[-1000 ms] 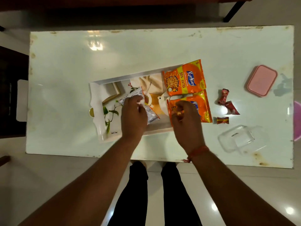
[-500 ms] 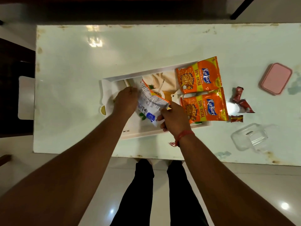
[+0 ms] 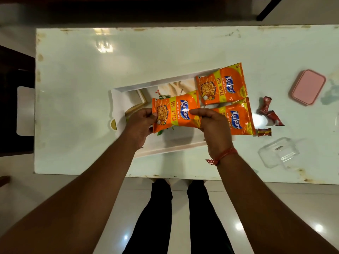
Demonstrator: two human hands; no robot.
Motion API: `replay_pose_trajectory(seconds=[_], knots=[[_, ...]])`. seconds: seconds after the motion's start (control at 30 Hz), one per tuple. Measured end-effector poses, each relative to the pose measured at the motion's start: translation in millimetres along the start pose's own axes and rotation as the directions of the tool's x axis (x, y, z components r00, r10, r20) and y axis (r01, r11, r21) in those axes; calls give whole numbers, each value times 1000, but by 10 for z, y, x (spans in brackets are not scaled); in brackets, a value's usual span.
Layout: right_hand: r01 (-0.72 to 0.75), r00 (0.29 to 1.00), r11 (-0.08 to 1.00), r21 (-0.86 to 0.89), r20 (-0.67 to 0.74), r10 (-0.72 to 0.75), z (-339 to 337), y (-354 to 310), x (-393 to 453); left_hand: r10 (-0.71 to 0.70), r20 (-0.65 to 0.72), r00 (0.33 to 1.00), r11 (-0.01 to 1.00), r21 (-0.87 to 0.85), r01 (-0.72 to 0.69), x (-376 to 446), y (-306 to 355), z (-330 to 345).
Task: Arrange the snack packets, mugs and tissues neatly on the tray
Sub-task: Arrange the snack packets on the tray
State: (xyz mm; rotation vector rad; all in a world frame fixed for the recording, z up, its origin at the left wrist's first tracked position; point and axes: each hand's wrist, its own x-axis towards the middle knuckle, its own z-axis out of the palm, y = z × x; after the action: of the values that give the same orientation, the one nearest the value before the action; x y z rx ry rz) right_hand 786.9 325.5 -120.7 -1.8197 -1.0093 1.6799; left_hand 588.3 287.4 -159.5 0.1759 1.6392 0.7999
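Note:
A white printed tray (image 3: 117,99) lies on the pale table. Both my hands hold one orange Kurkure snack packet (image 3: 176,111) face up above the tray's middle. My left hand (image 3: 140,123) pinches its left edge and my right hand (image 3: 211,123) pinches its right end. Two more orange snack packets lie at the tray's right end, the far packet (image 3: 221,83) and the near packet (image 3: 238,119), partly over the rim. I see no mugs or tissues.
Right of the tray lie three small red sweet wrappers (image 3: 269,114), a pink lid (image 3: 308,87) and a clear plastic box (image 3: 278,152). The table's near edge (image 3: 165,176) runs just above my legs. A dark chair stands at the left.
The packet showed its silver back in both hands half a second ago; it now faces front up, level over the tray. My right hand left the near packet on the tray.

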Motion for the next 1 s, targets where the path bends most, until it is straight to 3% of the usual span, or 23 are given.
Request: replay_pose_trajectory(seconds=[0.07,0.27,0.47,0.6,0.77,1.0], knots=[[-1,999,1000,11,-55,1,-47,-39,-8,15,-42,999,1000,3,-15,18,-31,49],[121,983,946,-300,-97,-156,-215,-19,85,33,-178,983,997,70,-21,83,-23,308],[319,897,687,-653,-26,-441,-408,-76,165,46,-202,978,989,144,-17,59,32,748],[242,910,524,-817,4,-415,-542,-85,218,70,-242,968,985,167,-29,100,101,953],[199,931,559,-805,-23,-365,-617,-64,233,206,-146,968,893,433,-125,57,103,1094],[244,905,540,-806,-11,-425,-598,-81,166,323,-112,940,810,545,-214,-2,-3,1060]])
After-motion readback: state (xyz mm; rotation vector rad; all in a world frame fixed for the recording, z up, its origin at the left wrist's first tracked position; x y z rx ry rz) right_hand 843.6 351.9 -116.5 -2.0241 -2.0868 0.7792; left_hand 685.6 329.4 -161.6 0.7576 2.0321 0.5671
